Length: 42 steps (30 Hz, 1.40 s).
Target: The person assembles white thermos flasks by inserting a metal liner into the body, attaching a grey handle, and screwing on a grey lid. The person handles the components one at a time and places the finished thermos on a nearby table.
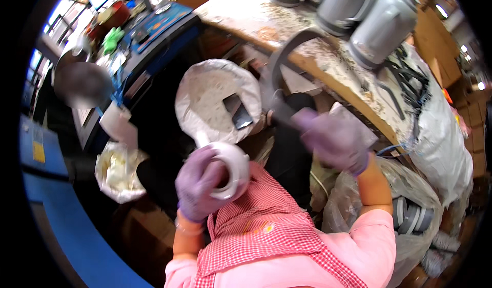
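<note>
My left hand (197, 183), in a purple glove, is closed round a white ring-shaped plastic collar (240, 171) with a short spout-like stub. Its round opening faces up, with my fingers partly in it. My right hand (335, 139), gloved the same way, is smeared by motion. From its fingers a dark grey curved strip (277, 75), shaped like a jug handle, reaches up toward the table edge. Beyond my hands stands a round tub or stool covered with white sacking (205, 98), and a dark phone (238, 111) lies on it.
Several grey jugs (382, 27) stand on the worn table (246, 11), with dark curved strips (405, 78) near its right end. A clear bag (343, 201) holding grey round parts (410, 216) is at my right. A small lined bin (120, 173) and blue cabinet (77, 226) are left.
</note>
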{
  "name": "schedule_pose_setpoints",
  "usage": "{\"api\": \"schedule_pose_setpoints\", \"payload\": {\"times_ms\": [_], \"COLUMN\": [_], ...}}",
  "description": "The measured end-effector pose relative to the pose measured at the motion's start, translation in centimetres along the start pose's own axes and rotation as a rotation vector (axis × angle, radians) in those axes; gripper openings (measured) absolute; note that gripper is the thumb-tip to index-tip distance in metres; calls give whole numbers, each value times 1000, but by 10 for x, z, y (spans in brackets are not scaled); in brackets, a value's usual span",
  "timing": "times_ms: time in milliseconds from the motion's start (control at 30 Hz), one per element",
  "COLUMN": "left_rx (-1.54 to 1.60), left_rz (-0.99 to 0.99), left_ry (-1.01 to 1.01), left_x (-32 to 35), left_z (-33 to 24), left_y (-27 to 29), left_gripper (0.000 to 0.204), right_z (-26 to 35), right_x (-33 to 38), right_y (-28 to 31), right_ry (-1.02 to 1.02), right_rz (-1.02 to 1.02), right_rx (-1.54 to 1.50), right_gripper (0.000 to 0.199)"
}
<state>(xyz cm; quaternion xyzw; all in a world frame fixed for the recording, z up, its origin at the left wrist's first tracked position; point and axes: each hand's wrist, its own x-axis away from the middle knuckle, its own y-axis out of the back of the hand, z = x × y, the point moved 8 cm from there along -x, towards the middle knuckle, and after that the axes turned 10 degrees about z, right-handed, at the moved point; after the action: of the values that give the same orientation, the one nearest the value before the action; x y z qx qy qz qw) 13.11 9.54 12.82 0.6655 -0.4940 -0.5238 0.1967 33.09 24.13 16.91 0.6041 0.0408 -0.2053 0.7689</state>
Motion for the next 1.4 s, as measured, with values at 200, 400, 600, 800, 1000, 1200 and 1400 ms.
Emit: {"api": "schedule_pose_setpoints", "payload": {"times_ms": [200, 400, 600, 800, 1000, 1200, 1400], "left_rx": [135, 75, 119, 6, 172, 237, 930], "left_rz": [-93, -166, -288, -189, -358, -103, -1], "left_ry": [149, 100, 277, 184, 5, 69, 675], "left_x": [19, 47, 87, 103, 101, 82, 104], "left_z": [23, 33, 55, 22, 10, -9, 120], "left_y": [25, 46, 61, 62, 58, 46, -11], "left_gripper": [47, 55, 72, 54, 45, 53, 50], "right_z": [83, 6, -66, 7, 34, 45, 19], "right_x": [-67, -115, -102, -109, -120, -128, -82], "right_y": [-20, -93, -120, -228, -276, -229, -243], "right_ry": [471, 7, -245, -498, -706, -626, -299], "right_rz": [-209, 42, -540, -491, -86, 44, 146], "right_rx": [-22, -587, -1885, -2400, -2557, -2016, -2591], "right_gripper": [51, 65, 29, 26, 25, 23, 50]}}
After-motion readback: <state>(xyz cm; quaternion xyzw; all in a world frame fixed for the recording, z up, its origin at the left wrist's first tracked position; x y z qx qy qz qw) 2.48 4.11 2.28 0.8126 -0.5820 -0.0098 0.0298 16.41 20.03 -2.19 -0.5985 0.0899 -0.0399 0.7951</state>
